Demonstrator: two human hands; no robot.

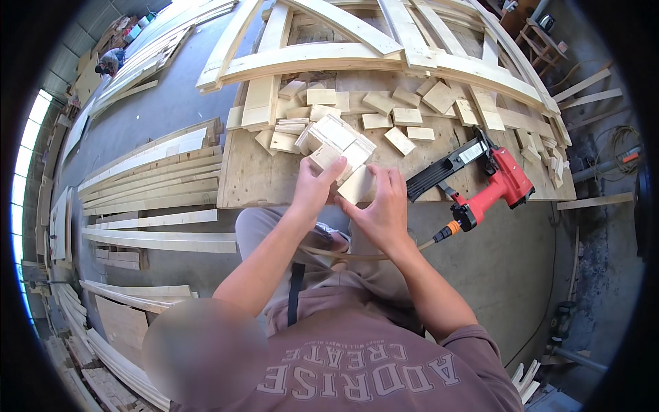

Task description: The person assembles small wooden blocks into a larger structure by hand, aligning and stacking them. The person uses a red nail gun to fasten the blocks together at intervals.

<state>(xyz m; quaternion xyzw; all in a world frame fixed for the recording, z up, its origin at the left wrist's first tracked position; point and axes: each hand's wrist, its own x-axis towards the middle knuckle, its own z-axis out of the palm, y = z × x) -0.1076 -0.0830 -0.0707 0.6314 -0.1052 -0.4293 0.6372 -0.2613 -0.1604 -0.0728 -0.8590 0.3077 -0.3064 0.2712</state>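
My left hand (313,185) is closed on a small pale wood block (325,157), thumb on its near side. Close beside it, my right hand (382,211) grips another flat wood block (357,183) between thumb and fingers. Both blocks are at the near edge of the plywood worktop (244,175), up against a stack of wood blocks (338,132); whether they touch it I cannot tell. Right of my right hand lies a red and black nail gun (495,180), its magazine toward my fingers and its handle over the table edge.
Several loose wood blocks (407,117) are scattered behind the stack. A large timber frame (316,58) spans the table's far side. Long boards (154,182) are piled at the left. An air hose (371,257) runs from the nail gun across my lap. Far left, a person (110,62) bends down.
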